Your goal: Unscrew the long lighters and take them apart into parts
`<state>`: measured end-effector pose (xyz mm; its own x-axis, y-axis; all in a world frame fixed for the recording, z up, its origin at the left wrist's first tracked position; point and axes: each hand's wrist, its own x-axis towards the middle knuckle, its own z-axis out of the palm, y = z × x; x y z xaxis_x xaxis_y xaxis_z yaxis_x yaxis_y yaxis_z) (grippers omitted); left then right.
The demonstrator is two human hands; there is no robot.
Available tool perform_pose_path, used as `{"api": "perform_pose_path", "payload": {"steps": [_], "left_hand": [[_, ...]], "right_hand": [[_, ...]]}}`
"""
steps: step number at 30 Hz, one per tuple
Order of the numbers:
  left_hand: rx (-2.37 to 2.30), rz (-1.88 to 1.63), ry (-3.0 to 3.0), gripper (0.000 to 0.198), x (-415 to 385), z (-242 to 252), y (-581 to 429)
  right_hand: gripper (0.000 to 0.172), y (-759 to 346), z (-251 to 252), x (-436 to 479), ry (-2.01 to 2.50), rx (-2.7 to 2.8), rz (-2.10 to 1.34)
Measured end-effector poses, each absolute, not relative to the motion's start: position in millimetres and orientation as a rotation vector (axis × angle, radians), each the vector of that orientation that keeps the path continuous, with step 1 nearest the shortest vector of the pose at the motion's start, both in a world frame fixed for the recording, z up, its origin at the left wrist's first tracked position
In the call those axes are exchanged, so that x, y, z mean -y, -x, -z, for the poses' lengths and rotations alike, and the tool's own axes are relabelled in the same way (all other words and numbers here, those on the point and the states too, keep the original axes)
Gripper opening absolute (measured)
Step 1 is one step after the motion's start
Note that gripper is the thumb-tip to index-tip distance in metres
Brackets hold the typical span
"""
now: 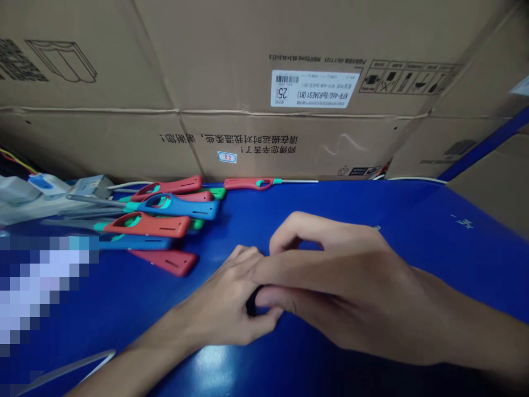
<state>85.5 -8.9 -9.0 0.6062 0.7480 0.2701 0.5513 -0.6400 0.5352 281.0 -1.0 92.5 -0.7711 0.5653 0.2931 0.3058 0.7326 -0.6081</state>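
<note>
"Mid-table, over the smooth blue tabletop [425,220], what've the hands got?"

"Can't tell. A small black patch [250,303] shows in the gap btwn them, mostly covered; thing or shadow, unclear. No read on shape or axis."

"Hands' pose?"

"Bare L hand [231,295] at lower ctr, forearm to the bottom L: back of hand up, fingers bent, thumb out to the R. Bare R hand [351,270], forearm to the R edge: forefinger across L fingers, thumb below it, just by the L thumb tip, another finger arched behind. They overlap in view. Clamped on smth? Can't tell for either."

"Nearest stuff?"

"Heap of long-nosed lighters [165,226], L of the hands: smooth plastic handles w/ slots, some teal triggers. Incl. a blue plastic lighter [185,208] w/ thin metal rod, an orange plastic lighter [169,226], and a red plastic handle [182,263] at the near edge."

"Pointing?"

"Blue + orange: handle ends R, rods L, long axes approx. L–R. Near red handle slants, butt end R and twd the viewer. At the back, a lone red plastic lighter [239,183] w/ silver rod lies along the foot of the brown cardboard box [231,66], rod R, opp. to those two."
</note>
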Motion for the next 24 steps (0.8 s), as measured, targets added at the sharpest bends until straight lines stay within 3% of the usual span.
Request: {"api": "perform_pose_path", "payload": {"steps": [5,7,12,20,24], "left_hand": [[-1.042,-0.582,-2.445,0.012,10,12,-84],[-1.041,-0.546,-2.446,0.018,10,13,-84],[-1.076,-0.626,-2.483,0.018,11,14,-84],[-1.005,-0.651,-2.539,0.021,9,12,-85],[-1.075,-0.582,-2.466,0.024,10,12,-85]], "right_hand": [[0.037,-279,-86,0,0.660,2.382,-0.715],[0.035,-278,-85,0,0.675,2.379,-0.685],[0.009,-279,-85,-5,0.626,2.449,-0.477],[0.030,-280,-80,-6,0.657,2.353,-0.550],[0.019,-278,-80,-5,0.626,2.372,-0.492]]}}
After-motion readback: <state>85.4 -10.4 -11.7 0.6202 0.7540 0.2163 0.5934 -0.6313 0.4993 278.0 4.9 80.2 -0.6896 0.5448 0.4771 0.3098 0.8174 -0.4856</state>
